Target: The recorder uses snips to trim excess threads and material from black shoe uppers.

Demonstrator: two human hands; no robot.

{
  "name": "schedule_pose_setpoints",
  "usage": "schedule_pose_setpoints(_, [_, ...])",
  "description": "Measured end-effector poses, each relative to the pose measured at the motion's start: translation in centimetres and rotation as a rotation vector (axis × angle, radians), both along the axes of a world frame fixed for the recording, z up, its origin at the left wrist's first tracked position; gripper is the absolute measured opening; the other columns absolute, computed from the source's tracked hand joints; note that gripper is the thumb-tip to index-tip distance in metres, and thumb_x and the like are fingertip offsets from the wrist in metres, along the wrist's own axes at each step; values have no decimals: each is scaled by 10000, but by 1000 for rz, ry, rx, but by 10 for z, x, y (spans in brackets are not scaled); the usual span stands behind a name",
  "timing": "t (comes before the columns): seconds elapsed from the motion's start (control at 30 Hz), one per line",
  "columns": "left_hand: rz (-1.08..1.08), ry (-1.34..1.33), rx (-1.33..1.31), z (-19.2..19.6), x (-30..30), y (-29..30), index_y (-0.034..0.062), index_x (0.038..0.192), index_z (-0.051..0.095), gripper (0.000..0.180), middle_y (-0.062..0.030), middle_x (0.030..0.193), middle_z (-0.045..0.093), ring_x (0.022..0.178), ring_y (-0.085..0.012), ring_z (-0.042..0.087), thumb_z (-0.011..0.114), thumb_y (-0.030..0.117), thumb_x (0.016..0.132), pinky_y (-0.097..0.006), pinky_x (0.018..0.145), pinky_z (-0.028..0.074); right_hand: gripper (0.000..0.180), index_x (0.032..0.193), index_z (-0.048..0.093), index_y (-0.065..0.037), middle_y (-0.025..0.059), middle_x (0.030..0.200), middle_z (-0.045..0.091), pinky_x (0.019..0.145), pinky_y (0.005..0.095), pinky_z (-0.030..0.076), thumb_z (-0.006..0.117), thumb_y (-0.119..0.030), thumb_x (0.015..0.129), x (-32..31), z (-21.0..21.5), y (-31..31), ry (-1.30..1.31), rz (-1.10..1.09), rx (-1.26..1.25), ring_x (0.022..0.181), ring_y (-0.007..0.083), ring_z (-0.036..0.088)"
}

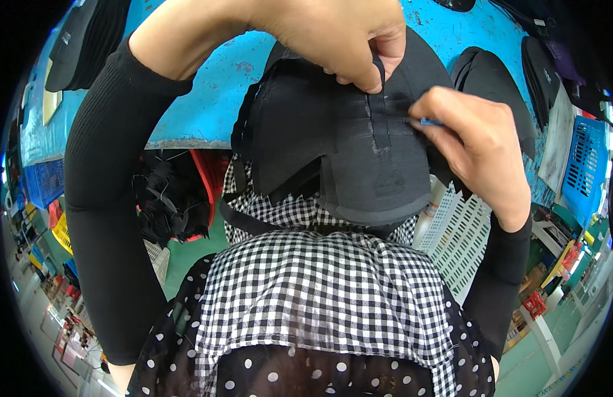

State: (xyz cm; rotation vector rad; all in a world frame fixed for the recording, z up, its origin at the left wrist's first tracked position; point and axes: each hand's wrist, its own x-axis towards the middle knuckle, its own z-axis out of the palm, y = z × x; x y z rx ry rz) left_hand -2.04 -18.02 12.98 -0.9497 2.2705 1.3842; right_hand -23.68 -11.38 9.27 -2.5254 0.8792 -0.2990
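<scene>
A stack of black fabric pieces [300, 119] with rounded ends and a notched near edge lies over the front of the table and toward my lap. At its far side my left hand [349, 40] is closed, pinching a narrow black strip [382, 73] between thumb and fingers. This strip rises from the top piece, where strips cross. From the right, my right hand [475, 135] is closed on a thin tool with a blue part [427, 122]. The tool's dark, slender end points left to the crossing strips; its exact kind is hidden by my fingers.
The blue table [207, 106] spans the far side. Stacks of black rounded pieces lie at the right [495, 83] and far left [88, 46]. Below the table edge sits a red bin [209, 178] beside black scraps [171, 198]. A pale perforated crate [458, 231] and blue basket [584, 162] are right.
</scene>
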Motion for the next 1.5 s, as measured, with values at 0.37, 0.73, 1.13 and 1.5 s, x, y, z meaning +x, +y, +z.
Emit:
schedule_pose_setpoints(0.37, [-36,113,32,-3,18,-6,6,896,632,182,-112,716,633,653,-212,576,576,167,833,-345,614,454,175,966,580,-15,132,814,638,687,308,485,656,-158,899,7,9,-11,166,-126,113,757,283,650])
schedule_pose_setpoints(0.73, [123,493,-25,-47,35,5,14,953,610,169,-5,745,608,693,-98,527,581,175,915,-269,638,437,207,975,596,-33,94,815,660,607,311,506,697,-52,795,23,17,10,28,-32,-137,710,234,667])
schedule_pose_setpoints(1.13, [713,674,-169,-15,38,0,91,945,708,150,41,692,642,523,19,402,636,223,936,-154,470,257,188,918,590,3,177,913,704,484,271,479,649,-67,753,63,-2,30,297,-96,-393,584,172,658])
schedule_pose_setpoints(1.5, [149,523,4,-16,35,22,39,919,721,152,-6,791,689,702,-78,597,691,169,847,-237,640,469,436,1378,477,10,147,1322,574,976,345,485,507,-172,982,-208,-46,45,-1081,-890,542,1156,227,600])
